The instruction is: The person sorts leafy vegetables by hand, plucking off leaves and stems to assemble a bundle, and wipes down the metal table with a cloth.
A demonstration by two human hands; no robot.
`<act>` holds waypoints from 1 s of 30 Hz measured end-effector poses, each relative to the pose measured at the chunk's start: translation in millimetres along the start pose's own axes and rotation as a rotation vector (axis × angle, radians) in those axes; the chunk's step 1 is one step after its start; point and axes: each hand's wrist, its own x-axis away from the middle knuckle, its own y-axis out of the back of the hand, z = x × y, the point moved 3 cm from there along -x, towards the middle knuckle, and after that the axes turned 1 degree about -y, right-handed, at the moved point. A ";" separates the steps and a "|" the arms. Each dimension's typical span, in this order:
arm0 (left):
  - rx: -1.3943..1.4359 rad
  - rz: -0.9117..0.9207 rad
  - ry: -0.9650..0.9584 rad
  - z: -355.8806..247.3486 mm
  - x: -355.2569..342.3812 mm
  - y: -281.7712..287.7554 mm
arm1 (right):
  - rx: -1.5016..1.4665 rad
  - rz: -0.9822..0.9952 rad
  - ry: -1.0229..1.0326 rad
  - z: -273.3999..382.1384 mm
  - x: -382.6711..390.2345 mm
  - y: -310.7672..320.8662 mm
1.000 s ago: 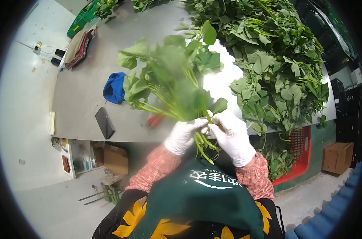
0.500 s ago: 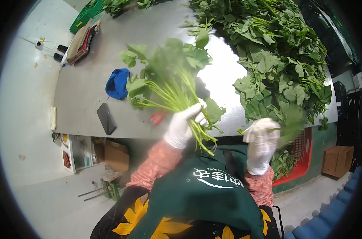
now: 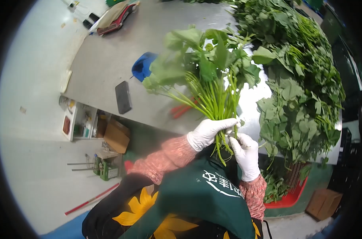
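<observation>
My gloved left hand (image 3: 208,131) grips a leafy bunch (image 3: 211,93) of long green stems near their lower ends, which hang below my fingers. My gloved right hand (image 3: 246,151) is just below and to the right, thumb and finger closed on stems at the bunch's right side. Behind the bunch on the steel table (image 3: 97,79) lie a blue cloth (image 3: 143,63), a dark phone (image 3: 123,96) and red-handled tools (image 3: 177,111), partly hidden by stems and too unclear to name.
A large heap of leafy greens (image 3: 304,111) covers the table's right side. A red and tan bundle (image 3: 113,22) lies at the back left. Below are a red crate (image 3: 286,199), cardboard boxes (image 3: 322,203), a small shelf (image 3: 81,121) and a red rod (image 3: 91,199) on the floor.
The bunch has moved rightward relative to the table. My right hand, out to the right with a blurred sprig half a second ago, is back at the bunch. The view has shifted and turned.
</observation>
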 end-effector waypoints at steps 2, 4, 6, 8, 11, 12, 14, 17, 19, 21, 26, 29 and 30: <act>-0.017 -0.002 -0.012 2.2 3.6 0.5 | 0.061 0.062 0.001 7.7 -1.6 0.4; -0.032 0.041 -0.052 -0.2 4.3 -3.9 | 0.166 0.076 0.074 6.0 -0.9 -2.0; -0.036 0.057 -0.036 3.9 3.0 -4.7 | 0.393 0.102 0.164 8.1 2.2 -2.7; -0.015 0.031 0.037 5.7 5.6 -5.2 | 0.332 0.065 0.175 4.8 5.2 -5.8; -0.072 0.024 -0.048 -3.1 5.2 -0.3 | 0.354 0.114 0.081 4.7 1.8 -5.1; -0.108 -0.048 -0.045 -12.6 5.6 3.4 | 0.281 0.063 0.104 8.5 -2.0 -3.7; -0.101 -0.130 -0.247 -42.6 8.6 19.9 | 0.168 0.038 0.118 7.8 -17.7 0.6; 0.028 -0.259 -0.300 -68.7 21.2 33.2 | 0.199 -0.003 0.092 5.4 -39.9 20.5; 0.066 -0.228 -0.468 -78.9 18.4 40.3 | 0.271 -0.039 0.088 -6.2 -70.1 20.8; 0.077 -0.339 -0.451 -78.1 15.5 48.8 | 0.419 -0.062 0.290 -9.5 -106.1 15.9; 0.100 -0.341 -0.402 -65.1 20.9 65.4 | 0.617 -0.188 0.121 -16.2 -204.9 -8.2; 0.157 -0.313 -0.384 -61.7 23.3 66.7 | 0.868 -0.342 0.260 -15.5 -252.8 -13.2; 0.159 -0.335 -0.392 -62.3 26.6 68.4 | 0.956 -0.220 0.138 -25.4 -271.0 -19.4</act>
